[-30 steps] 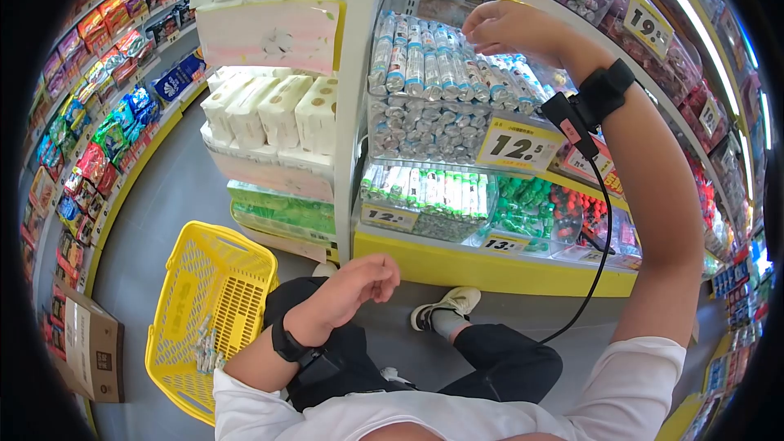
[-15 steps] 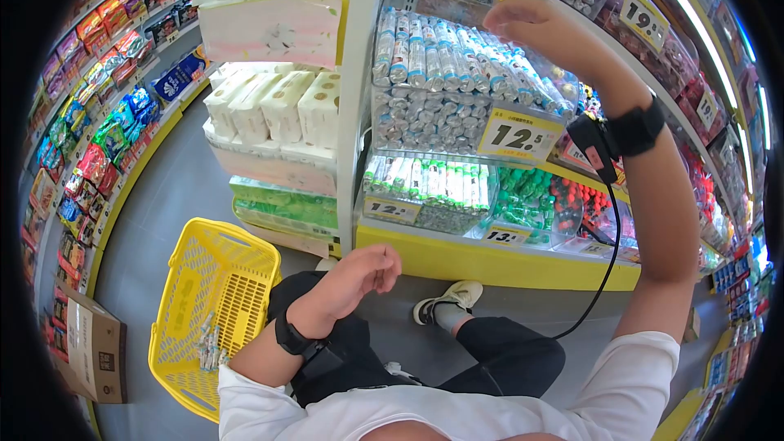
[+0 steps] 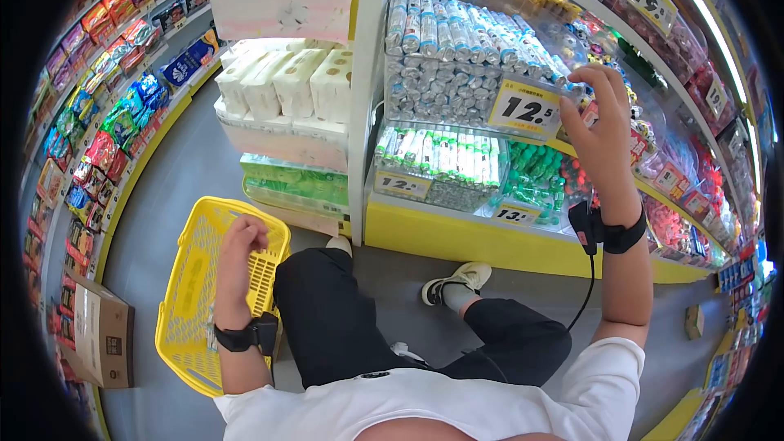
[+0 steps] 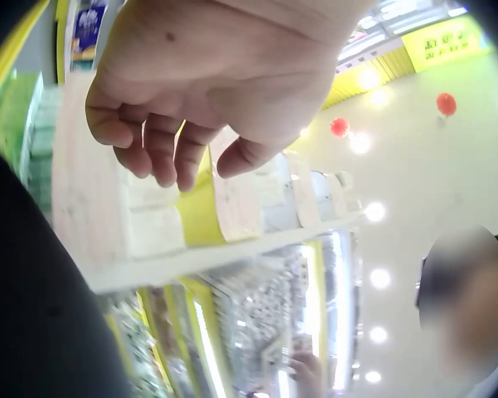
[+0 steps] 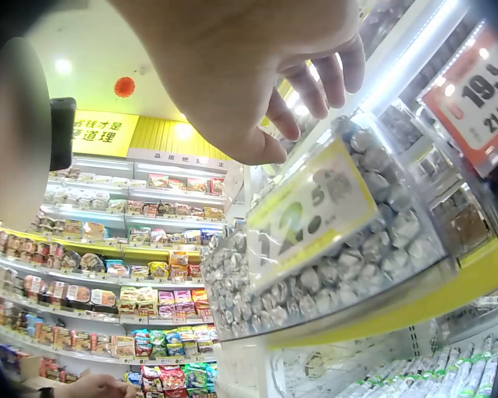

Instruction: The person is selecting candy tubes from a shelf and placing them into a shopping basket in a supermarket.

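Shelf unit (image 3: 490, 235), bearing silver-and-blue wrapped tubes (image 3: 457, 28); yellow basket (image 3: 194, 257) on the floor (image 3: 392, 278). The right hand (image 3: 604, 122), thumb and fingers parted, is near the tubes, which lie to its left; the left hand (image 3: 238, 249), fingers loosely bent, hangs over the basket.

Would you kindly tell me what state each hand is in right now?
Left hand: open, fingers loosely curled, empty.
Right hand: open, fingers loosely bent, empty.

yellow basket (image 3: 193, 268), silver-and-blue wrapped sticks (image 3: 457, 28), white shirt (image 3: 327, 412), black trousers (image 3: 322, 318)
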`<state>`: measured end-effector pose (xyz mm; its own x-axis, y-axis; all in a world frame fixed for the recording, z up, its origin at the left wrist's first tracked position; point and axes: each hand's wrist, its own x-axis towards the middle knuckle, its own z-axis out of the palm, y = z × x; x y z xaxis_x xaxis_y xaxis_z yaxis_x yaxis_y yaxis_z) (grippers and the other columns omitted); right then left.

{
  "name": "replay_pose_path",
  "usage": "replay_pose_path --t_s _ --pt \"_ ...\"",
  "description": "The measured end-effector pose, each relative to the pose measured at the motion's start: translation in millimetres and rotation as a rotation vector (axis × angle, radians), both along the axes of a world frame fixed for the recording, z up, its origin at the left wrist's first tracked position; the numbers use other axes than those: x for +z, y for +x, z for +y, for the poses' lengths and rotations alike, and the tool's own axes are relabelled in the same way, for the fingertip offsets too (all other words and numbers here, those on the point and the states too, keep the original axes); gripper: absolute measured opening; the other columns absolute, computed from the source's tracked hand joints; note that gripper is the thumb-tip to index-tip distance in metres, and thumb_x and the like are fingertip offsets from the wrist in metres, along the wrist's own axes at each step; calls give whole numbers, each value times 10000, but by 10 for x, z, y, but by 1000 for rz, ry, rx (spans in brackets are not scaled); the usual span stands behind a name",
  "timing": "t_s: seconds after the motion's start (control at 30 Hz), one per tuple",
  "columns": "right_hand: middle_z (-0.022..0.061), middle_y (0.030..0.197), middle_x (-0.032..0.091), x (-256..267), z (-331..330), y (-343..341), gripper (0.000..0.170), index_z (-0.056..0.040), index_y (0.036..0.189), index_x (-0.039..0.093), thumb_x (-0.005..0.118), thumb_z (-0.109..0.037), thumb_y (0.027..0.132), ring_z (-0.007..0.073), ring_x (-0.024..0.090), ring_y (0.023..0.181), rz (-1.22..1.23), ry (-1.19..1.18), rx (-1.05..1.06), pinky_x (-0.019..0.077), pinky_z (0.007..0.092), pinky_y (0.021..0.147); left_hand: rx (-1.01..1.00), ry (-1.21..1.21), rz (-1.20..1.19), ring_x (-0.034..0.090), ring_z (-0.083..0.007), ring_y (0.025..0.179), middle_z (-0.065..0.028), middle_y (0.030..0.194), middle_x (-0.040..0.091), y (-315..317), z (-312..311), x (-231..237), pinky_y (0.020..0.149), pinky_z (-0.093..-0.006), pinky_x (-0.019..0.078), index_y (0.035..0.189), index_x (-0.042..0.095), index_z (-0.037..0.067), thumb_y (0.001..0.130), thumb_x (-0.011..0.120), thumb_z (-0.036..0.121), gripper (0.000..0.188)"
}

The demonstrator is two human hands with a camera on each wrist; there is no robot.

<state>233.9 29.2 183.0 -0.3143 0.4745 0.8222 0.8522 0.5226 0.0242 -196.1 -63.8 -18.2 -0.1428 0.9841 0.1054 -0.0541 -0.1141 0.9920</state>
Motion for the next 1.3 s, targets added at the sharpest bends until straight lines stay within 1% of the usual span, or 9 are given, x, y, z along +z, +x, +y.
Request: replay_pose_path --t_s 0.1,0.27,0.43,0.53,0.7,0.83,0.93,1.1,1.3 --pt "153 1110 529 -212 -33 64 331 -26 1044 543 658 -66 736 316 505 1070 38 22 -29 404 392 925 115 -129 357 510 -132 745 -23 759 530 -430 -153 -332 717 -259 421 865 565 24 894 495 166 161" --pt "126 1073 557 -490 15 92 368 -42 1109 551 675 -90 766 259 560 976 118 55 -26 450 355 841 24 -496 811 600 -259 859 -156 889 632 -1469 -448 -1680 778 -347 463 935 591 -6 892 507 238 262" --pt "97 1011 593 -667 123 150 484 -28 1209 544 732 -214 804 169 577 886 206 50 -142 507 301 774 -16 -763 1036 601 -369 1022 -223 1070 635 -2065 -846 -2347 878 -436 460 1071 620 24 846 484 271 361" --pt "110 1087 619 -695 200 299 511 -4 1198 540 744 -237 791 182 616 972 147 105 -181 475 317 868 -105 -860 1137 592 -381 1035 -221 1099 629 -2314 -1048 -2676 899 -443 452 1075 627 26 818 504 269 374" --pt "120 1031 655 -684 260 618 506 40 1179 541 730 -238 802 190 630 950 140 -40 -274 496 315 832 -404 -1239 1166 510 -282 1174 -59 1348 499 -2228 -1244 -2559 933 -471 443 1267 560 168 957 438 322 367" --pt "135 1013 659 -750 326 638 482 63 1162 547 715 -220 810 198 641 930 110 -43 -262 518 306 796 -538 -1211 1220 570 -286 1063 -79 1242 576 -2109 -1380 -2639 886 -475 460 1226 586 143 884 588 299 376" --pt "145 1010 657 -753 343 714 463 69 1154 555 706 -206 813 205 649 915 92 -27 -274 530 302 783 -1011 -1291 1401 565 -281 1078 -89 1240 576 -1999 -1319 -2855 855 -452 465 1201 607 131 870 602 271 360" --pt "157 1011 653 -716 324 689 448 70 1152 560 702 -185 811 218 657 916 123 -47 -263 545 299 766 -871 -1218 1498 632 -313 943 -119 993 671 -1956 -1561 -3273 780 -447 507 1067 686 87 702 754 256 407" --pt "155 1017 654 -732 373 650 446 79 1138 565 712 -177 805 218 660 932 168 23 -47 555 297 742 -853 -1082 1667 630 -289 977 -106 1004 670 -1844 -1617 -3251 800 -419 515 1034 691 109 759 716 189 287"
